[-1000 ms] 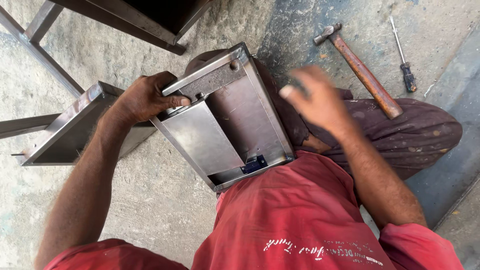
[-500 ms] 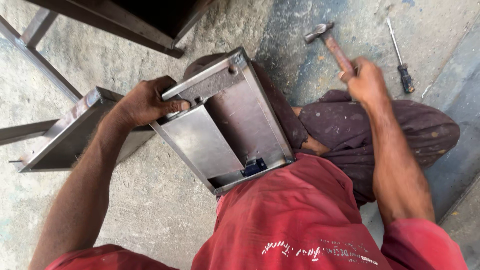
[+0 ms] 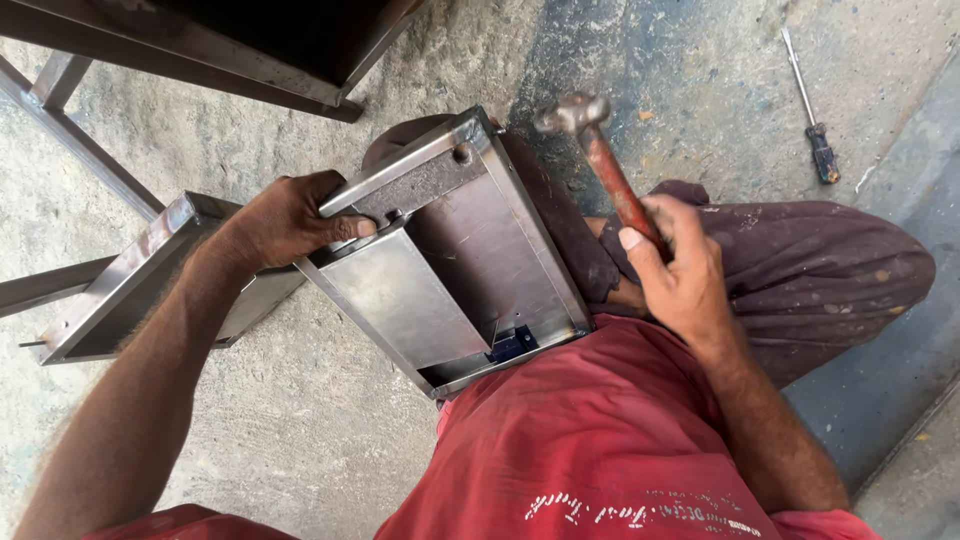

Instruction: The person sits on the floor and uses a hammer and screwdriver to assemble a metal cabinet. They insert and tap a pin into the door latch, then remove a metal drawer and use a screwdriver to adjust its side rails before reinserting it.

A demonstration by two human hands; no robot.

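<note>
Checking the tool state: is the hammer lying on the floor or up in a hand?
In hand. The right hand grips the hammer by its handle, head raised beside the metal frame, clear of the floor.

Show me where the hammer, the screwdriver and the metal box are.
hammer (image 3: pixel 572 113): head view, on its metal head.
screwdriver (image 3: pixel 823 152): head view, on its dark handle.
metal box (image 3: pixel 480 255): head view, on its flat inner panel.

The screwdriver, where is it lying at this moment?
In the head view the screwdriver lies on the concrete floor at the upper right, apart from the hammer held in the right hand.
</note>
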